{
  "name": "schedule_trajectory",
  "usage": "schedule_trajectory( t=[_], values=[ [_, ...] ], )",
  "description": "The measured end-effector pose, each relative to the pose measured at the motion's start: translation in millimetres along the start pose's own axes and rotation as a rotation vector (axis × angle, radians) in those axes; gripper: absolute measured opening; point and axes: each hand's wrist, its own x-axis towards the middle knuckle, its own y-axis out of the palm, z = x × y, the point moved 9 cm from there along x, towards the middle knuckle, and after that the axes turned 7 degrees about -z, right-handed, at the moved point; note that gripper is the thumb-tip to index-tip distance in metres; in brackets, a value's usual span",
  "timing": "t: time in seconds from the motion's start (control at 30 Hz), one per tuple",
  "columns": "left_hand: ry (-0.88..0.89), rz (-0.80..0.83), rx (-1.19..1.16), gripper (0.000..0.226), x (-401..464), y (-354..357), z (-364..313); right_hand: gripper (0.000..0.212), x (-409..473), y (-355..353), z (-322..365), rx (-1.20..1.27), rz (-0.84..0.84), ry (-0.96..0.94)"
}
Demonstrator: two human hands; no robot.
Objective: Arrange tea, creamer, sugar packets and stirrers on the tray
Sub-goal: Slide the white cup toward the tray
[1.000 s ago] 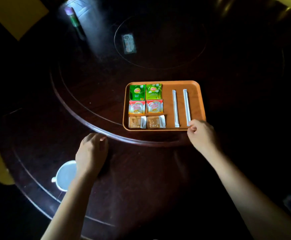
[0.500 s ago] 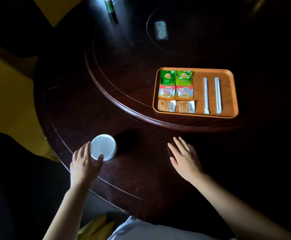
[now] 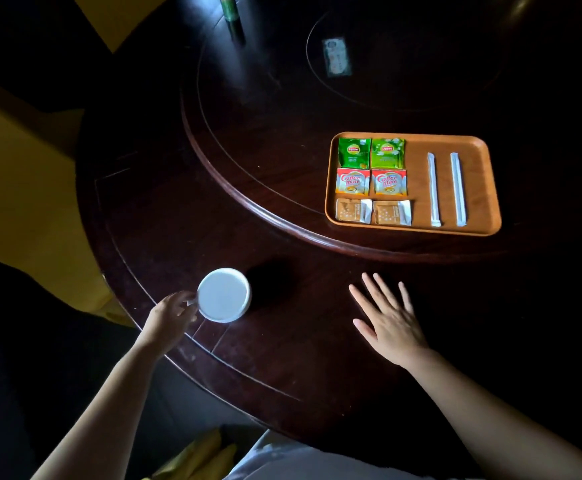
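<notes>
An orange tray (image 3: 417, 144) lies on the raised turntable at the right. On it are two green tea packets (image 3: 371, 153), two red and white creamer packets (image 3: 371, 182), two brown sugar packets (image 3: 373, 212) and two white wrapped stirrers (image 3: 445, 188) side by side. A white cup (image 3: 223, 294) stands near the table's front left edge. My left hand (image 3: 171, 315) is closed on the cup's handle. My right hand (image 3: 388, 318) lies flat on the table with fingers spread, below the tray and apart from it.
The dark round wooden table (image 3: 282, 341) has a raised turntable rim (image 3: 248, 202) curving between my hands and the tray. A green canister (image 3: 230, 12) and a small card (image 3: 336, 57) sit at the far side. Yellow floor shows left.
My right hand left the tray's front edge and came down flat on the table. My left hand moved to the white cup and closed on its handle. The view shifted left.
</notes>
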Motion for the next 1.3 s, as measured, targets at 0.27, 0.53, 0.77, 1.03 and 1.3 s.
schedule_trajectory(
  t=[0.27,0.53,0.77,1.03,1.3],
  values=[
    [-0.25,0.129,-0.599,0.013,-24,30,27,0.07,11,-1,-2,0.043,-0.007,-0.036],
    [-0.255,0.139,-0.895,0.019,-4,34,-19,0.066,28,-1,-9,0.062,0.002,-0.052],
    [-0.058,0.154,-0.904,0.029,74,10,-115,0.067,30,-4,-9,0.1,-0.037,-0.048],
    [0.086,0.224,-0.869,0.025,148,20,-193,0.069,31,-4,-11,0.167,-0.063,-0.042],
    [0.089,0.353,-0.843,0.029,174,46,-216,0.071,31,-4,-11,0.173,-0.04,-0.038]
  ],
)
